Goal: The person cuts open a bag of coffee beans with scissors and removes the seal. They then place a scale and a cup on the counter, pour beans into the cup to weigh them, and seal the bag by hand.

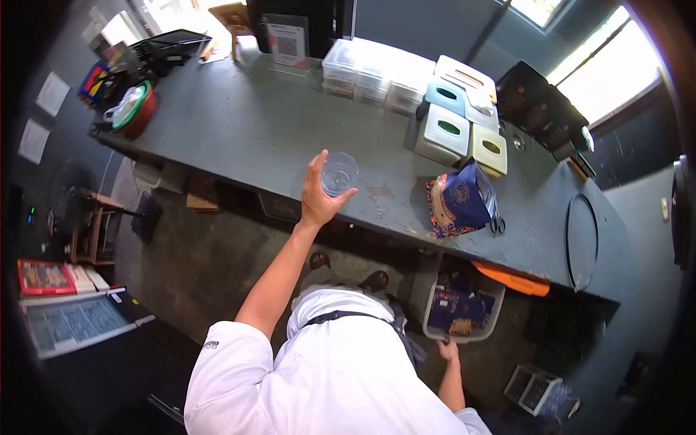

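Observation:
My left hand (pixel 319 199) reaches over the near edge of the grey counter, its fingers and thumb curved around a clear plastic cup (pixel 340 174). The cup looks empty. Down at my right side, my right hand (pixel 449 350) grips the near rim of a white plastic bin (pixel 495 312). Several dark blue packets (pixel 453 308) lie inside that bin, below the counter. On the counter to the right of the cup stands an open blue patterned pouch (pixel 464 196), and black scissors (pixel 497 224) rest beside it.
Clear lidded containers (pixel 355 69) and tissue boxes (pixel 444 133) line the back of the grey counter (pixel 239 123). A red basket (pixel 136 114) stands at its left end, a black hoop (pixel 569 243) at its right. An orange object (pixel 511 279) sticks out under the front edge.

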A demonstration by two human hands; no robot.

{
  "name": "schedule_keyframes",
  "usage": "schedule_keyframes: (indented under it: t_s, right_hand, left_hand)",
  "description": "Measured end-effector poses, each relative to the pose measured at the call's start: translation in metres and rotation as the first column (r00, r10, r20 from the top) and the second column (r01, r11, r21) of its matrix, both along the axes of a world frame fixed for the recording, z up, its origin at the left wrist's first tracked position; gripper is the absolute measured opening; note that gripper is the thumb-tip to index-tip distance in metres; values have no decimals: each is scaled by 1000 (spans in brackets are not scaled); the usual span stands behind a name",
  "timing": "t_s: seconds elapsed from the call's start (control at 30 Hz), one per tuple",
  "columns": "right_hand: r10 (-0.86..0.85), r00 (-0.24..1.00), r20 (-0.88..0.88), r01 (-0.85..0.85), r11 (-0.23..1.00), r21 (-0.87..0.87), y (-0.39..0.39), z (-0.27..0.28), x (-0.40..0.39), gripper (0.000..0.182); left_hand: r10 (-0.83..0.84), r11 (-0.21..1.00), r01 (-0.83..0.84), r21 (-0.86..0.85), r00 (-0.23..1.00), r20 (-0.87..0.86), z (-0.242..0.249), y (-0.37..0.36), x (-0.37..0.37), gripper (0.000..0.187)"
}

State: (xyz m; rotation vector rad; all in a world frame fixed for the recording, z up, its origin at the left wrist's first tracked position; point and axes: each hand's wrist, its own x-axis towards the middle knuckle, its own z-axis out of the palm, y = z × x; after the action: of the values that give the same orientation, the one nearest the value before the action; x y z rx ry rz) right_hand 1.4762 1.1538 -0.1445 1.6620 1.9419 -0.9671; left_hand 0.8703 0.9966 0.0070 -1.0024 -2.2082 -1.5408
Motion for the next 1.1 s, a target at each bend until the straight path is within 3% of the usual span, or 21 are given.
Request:
schedule_keyframes:
  t_s: [0.03,0.07,0.1,0.17,0.27,0.33,0.43,0.47,0.53,0.6,0.67,0.73,0.8,0.87,0.9,0.93,0.97,1.0,1.1]
  right_hand:
    - [-19,944,328,15,1000,16,-15,-10,50,70]
    - [16,781,625,136,971,-195,-28,16,73,65]
    - [33,617,786,163,972,-169,-51,29,102,55]
    - [489,344,802,153,813,-562,-80,78,100,56]
    - [790,220,573,396,465,-792,-112,59,153,63]
    - [713,398,578,271,511,-816,-128,74,154,70]
    - [624,594,508,10,626,-780,-129,154,78,53]
    - [575,650,497,-120,723,-681,-137,187,38,34]
    - [486,676,553,-153,827,-541,-139,201,23,21]
    - [403,588,701,6,864,-503,-132,189,28,21]
    - [329,469,819,147,886,-440,-127,163,31,21]
    - [417,484,770,58,862,-503,-118,136,70,22]
    - [489,494,718,-8,829,-559,-106,122,95,22]
    - [577,467,670,-3,759,-652,-90,133,79,31]
    - [618,456,640,0,720,-694,-82,138,70,37]
    - [674,367,640,27,681,-732,-79,105,108,56]
    - [694,302,653,58,670,-740,-79,91,125,65]
    - [715,236,658,90,659,-747,-79,78,142,74]
    - [648,514,563,-234,737,-635,-74,167,81,37]
  left_hand:
    - [-11,1000,11,-1,1000,18,-6,1,-5,105]
    - [-22,1000,22,-2,999,34,-13,1,-10,105]
    - [-27,1000,27,-5,998,53,-19,0,-13,106]
    - [-39,999,38,6,994,104,-23,-3,-16,107]
    - [-64,998,68,-11,981,182,-33,-11,-17,109]
    - [-60,997,67,-40,987,147,-35,-19,-15,107]
    - [-8,999,10,-51,999,39,-35,-44,2,99]
    - [12,999,-11,-33,999,36,-43,-56,7,96]
    - [84,996,-85,-12,996,-32,-58,-84,18,81]
    - [148,987,-140,-74,983,112,-91,-134,42,63]
    - [207,946,-139,-294,954,217,-110,-169,59,49]
    - [302,839,79,-539,756,581,-147,-214,75,51]
    - [461,801,139,-583,479,747,-189,-255,103,58]
    - [662,621,73,-780,484,572,-260,-307,147,57]
    - [679,622,173,-764,367,636,-260,-325,166,56]
    - [694,626,266,-733,239,679,-257,-333,176,55]
    - [716,572,332,-750,243,654,-228,-326,182,52]
    - [694,595,330,-732,248,676,-214,-322,187,52]
    - [694,596,272,-756,300,655,-235,-335,201,53]
